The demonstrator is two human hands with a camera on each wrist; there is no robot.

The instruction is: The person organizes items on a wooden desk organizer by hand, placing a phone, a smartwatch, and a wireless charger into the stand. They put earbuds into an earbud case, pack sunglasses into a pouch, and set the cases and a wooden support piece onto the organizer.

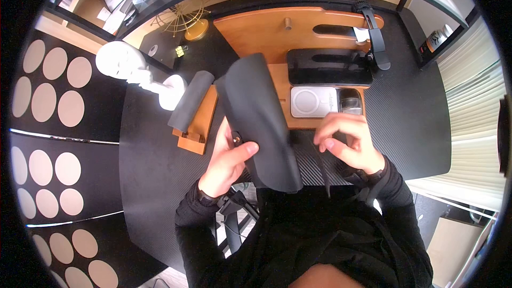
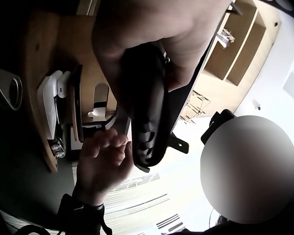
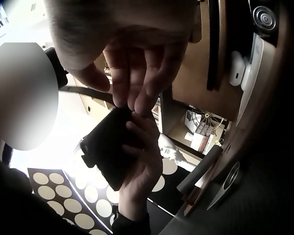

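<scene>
A black, smooth case is held up at a tilt above the desk's front edge. My left hand grips its left side, thumb on the front beside a metal snap; the fingers behind are hidden. In the left wrist view, a tab with a hole sticks out from the case. To the right of the case, my right hand has bent fingers and pinches a thin dark strap, which hangs down. The right wrist view shows the strap running behind the thumb; its exact hold is partly hidden.
Behind the case is a wooden stand with a black glossy tray and a white charging pad. At left are a grey roll on a wooden holder and a white figure. A shelf crosses the back.
</scene>
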